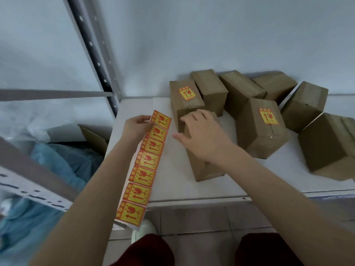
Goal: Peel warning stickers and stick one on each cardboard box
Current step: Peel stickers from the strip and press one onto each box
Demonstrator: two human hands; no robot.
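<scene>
Pinching the top end of a long strip of seven yellow-and-red warning stickers [148, 162], the left hand [136, 129] holds it over the white table's [172, 185] left edge. The right hand [203, 137] rests unclenched, thumb out, on the nearest brown cardboard box [203, 169]. Eight boxes stand there. Two carry stickers: a back-left box [180, 114] and a middle box [255, 139].

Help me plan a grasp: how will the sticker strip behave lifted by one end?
Likely floppy: the sticker strip is long, thin paper hanging from the left hand pinching its top. Probably light, since that pinch alone carries it.
</scene>
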